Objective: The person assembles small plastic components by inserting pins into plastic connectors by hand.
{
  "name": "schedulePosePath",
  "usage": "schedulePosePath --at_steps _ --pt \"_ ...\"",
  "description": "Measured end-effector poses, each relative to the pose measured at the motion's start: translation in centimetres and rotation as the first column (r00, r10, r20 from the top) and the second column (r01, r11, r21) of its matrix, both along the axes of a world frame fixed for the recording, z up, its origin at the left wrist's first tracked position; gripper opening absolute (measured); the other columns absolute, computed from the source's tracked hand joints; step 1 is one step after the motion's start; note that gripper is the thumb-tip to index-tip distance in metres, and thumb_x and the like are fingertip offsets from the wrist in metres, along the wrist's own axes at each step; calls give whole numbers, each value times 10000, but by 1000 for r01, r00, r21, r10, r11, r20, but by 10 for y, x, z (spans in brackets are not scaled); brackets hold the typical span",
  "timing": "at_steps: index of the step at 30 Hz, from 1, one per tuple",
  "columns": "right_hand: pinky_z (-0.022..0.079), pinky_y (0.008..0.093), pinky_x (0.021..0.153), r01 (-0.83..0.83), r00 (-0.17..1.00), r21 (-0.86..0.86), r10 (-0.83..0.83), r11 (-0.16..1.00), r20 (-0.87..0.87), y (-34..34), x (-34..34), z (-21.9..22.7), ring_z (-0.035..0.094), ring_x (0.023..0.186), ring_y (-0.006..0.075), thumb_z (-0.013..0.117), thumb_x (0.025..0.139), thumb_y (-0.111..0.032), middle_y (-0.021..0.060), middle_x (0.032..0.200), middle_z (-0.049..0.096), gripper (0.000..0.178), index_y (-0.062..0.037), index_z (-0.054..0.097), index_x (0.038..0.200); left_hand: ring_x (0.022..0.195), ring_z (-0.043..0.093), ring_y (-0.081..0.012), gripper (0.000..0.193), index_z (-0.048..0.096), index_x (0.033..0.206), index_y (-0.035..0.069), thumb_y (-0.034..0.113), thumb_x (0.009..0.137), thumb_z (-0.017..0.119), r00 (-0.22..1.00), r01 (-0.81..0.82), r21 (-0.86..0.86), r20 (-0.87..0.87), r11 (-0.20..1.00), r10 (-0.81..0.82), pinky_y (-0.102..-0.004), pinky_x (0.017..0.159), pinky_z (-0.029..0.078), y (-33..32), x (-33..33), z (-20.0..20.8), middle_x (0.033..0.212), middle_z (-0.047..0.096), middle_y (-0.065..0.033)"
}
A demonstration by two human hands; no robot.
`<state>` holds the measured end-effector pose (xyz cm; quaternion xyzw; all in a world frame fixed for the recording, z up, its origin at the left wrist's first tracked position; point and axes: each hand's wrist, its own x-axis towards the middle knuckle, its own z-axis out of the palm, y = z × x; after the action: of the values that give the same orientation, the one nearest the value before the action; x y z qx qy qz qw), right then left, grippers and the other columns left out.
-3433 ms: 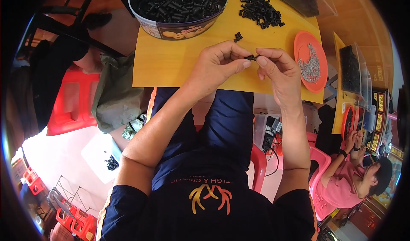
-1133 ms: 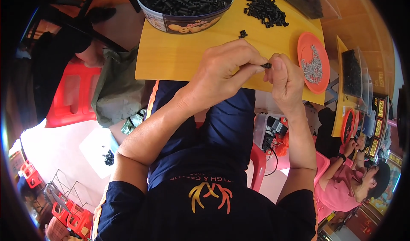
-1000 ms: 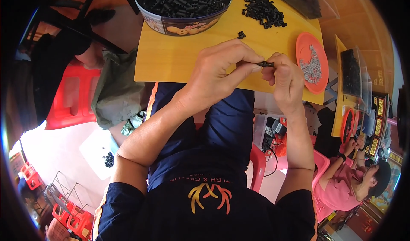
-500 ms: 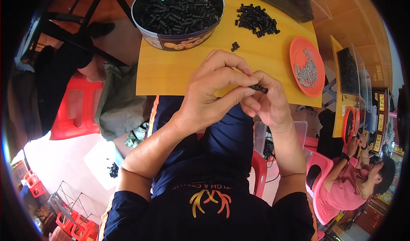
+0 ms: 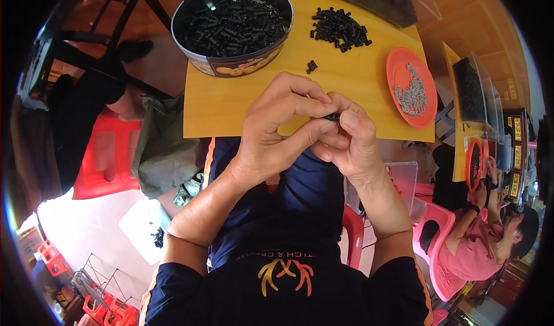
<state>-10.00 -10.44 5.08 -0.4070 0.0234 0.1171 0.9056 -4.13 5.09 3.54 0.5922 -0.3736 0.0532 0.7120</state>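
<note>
Above the table's near edge, my left hand (image 5: 280, 124) and my right hand (image 5: 352, 135) meet fingertip to fingertip. Between them they pinch a small black ribbed plastic part (image 5: 333, 117), mostly covered by the fingers. Left thumb and forefinger grip one end; the right thumb and fingers close round the other. Just beyond my hands lie a few loose black parts (image 5: 311, 66). Farther off is a heap of black parts (image 5: 340, 30). To the right, a red plate (image 5: 395, 66) holds many small grey metal pieces (image 5: 413, 95).
A round tin (image 5: 199, 65) full of black parts stands at the table's far left. A clear bin (image 5: 369, 0) sits at the back of the yellow table (image 5: 231, 106). At right, another person (image 5: 470, 245) sits on a pink chair by a second table.
Both hands have shifted slightly left with the black part. My right thumb has moved up over the part and now hides more of it.
</note>
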Motion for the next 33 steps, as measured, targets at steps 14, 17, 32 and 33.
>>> schedulePosePath --at_steps 14,17,32,33 --pt "523 302 543 -29 997 69 34 997 -71 -7 5 -6 604 734 148 608 921 -232 38 838 595 173 -65 563 922 895 631 -195 199 702 978 24 -31 789 730 996 72 90 -63 993 -66 -306 807 506 0 6 5 1033 623 -99" --pt "537 319 534 6 1000 72 -5 997 -20 -7 7 -6 577 696 141 626 928 -273 49 863 595 223 -56 578 925 853 633 -190 204 701 998 19 -24 799 725 999 13 91 39 996 -17 -292 767 509 -1 12 2 1043 621 -103" --pt "500 333 646 496 868 -866 45 -66 494 -75 80 -22 619 674 194 644 934 -151 90 943 656 231 -77 684 1149 675 562 -143 311 695 1115 64 -15 815 715 716 -639 145 470 756 515 -257 585 447 48 85 31 895 626 -55" --pt "510 370 667 544 839 -829 95 -133 535 -78 87 -29 633 707 254 644 923 -146 109 960 652 237 -97 686 1151 670 567 -145 302 692 1107 55 -25 816 711 766 -583 159 435 797 474 -258 581 452 44 76 29 876 627 -58"
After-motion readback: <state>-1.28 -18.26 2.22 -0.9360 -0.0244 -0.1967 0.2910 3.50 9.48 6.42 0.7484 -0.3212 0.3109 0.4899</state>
